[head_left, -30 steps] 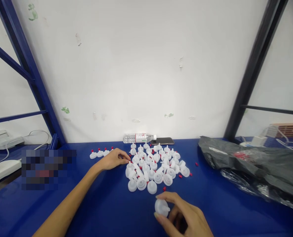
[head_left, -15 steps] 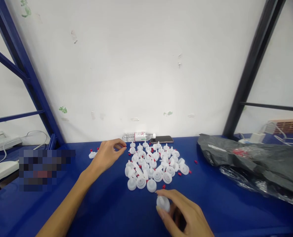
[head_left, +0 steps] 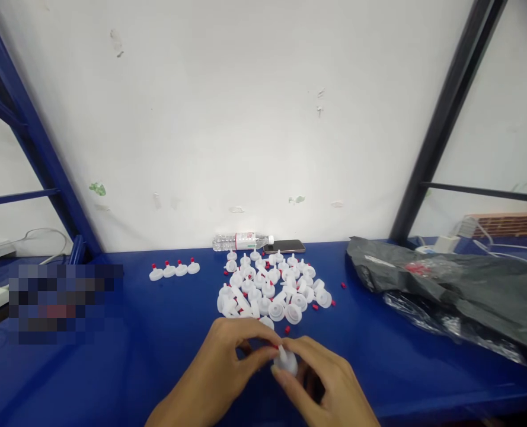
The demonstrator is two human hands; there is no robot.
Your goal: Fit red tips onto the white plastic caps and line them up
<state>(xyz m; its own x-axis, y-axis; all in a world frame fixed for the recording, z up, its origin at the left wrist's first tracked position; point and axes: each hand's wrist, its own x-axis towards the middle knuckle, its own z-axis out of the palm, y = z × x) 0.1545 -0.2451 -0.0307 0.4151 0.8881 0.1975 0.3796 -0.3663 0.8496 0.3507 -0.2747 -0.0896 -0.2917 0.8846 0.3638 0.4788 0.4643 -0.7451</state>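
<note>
- White spouted cap (head_left: 288,363), at the lower centre of the frame, held above the table with its narrow spout angled up and to the left.
- Right hand (head_left: 328,379), lower centre-right, closed around the cap's rim with thumb and fingers.
- Left hand (head_left: 222,363), lower centre, thumb and forefinger pinched together on a small red tip (head_left: 277,346), mostly hidden, right at the cap's spout.
- Pile of white spouted caps (head_left: 268,289), centre of the frame, just beyond the hands, some upright and others tipped over.
- Loose red tips (head_left: 315,307), scattered among the pile and along its right side.
- Row of four red-tipped white caps (head_left: 181,270), standing upright left of the pile.
- Clear plastic bottle (head_left: 245,241) with a white cap, lying on its side behind the pile; a dark smartphone (head_left: 288,246) lies flat just beside its capped end.
- Dark grey plastic bag (head_left: 459,296), crumpled, at the right of the frame.
- Blue table (head_left: 156,367) beneath everything, meeting a scuffed white wall (head_left: 219,118).
</note>
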